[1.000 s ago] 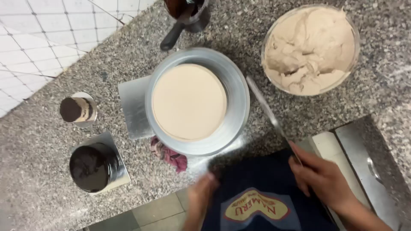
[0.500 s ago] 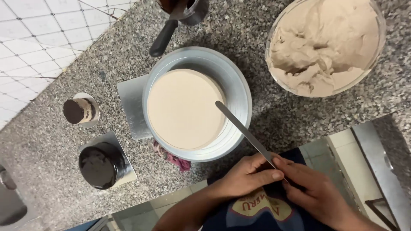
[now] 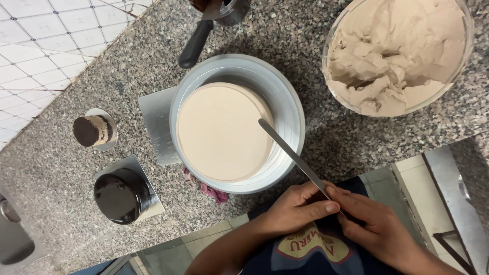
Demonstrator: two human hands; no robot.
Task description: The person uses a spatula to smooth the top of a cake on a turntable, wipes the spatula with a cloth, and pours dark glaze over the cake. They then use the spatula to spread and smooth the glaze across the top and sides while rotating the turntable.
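Change since earlier frames: both hands have come together at the handle end of the spatula; a second ago the left hand was low at the apron and the right hand alone held the tool, with its blade clear of the pan.
Left hand (image 3: 298, 210): fingers curled, thumb and fingertips pinched on the spatula where blade meets handle.
Right hand (image 3: 379, 229): closed around the handle end of the spatula, just beside the left hand and touching it at the fingertips.
Spatula (image 3: 290, 153): long, narrow, straight metal blade; it runs up and away from the hands on a slant, its rounded tip over the inside of the pan, near the right edge of the pale disc. Whether the tip touches the disc cannot be told.
Round pan (image 3: 293, 109): silver, straight-walled, directly beyond the hands on the tabletop (image 3: 331, 142); it sits on a square metal board (image 3: 155, 122).
Pale disc (image 3: 221, 130): flat, smooth, cream-coloured, filling the pan floor.
Pink cloth (image 3: 206, 187): bunched under the near rim of the pan, left of the left hand.
Glass bowl (image 3: 400, 56): beyond the right hand, full of light-brown whipped cream.
Dark glazed cake (image 3: 119, 196): small, round, on a silver square, well left of the left hand.
Small layered cake (image 3: 91, 131): beyond it, on its side.
Black-handled pot (image 3: 206, 25): far side of the pan.
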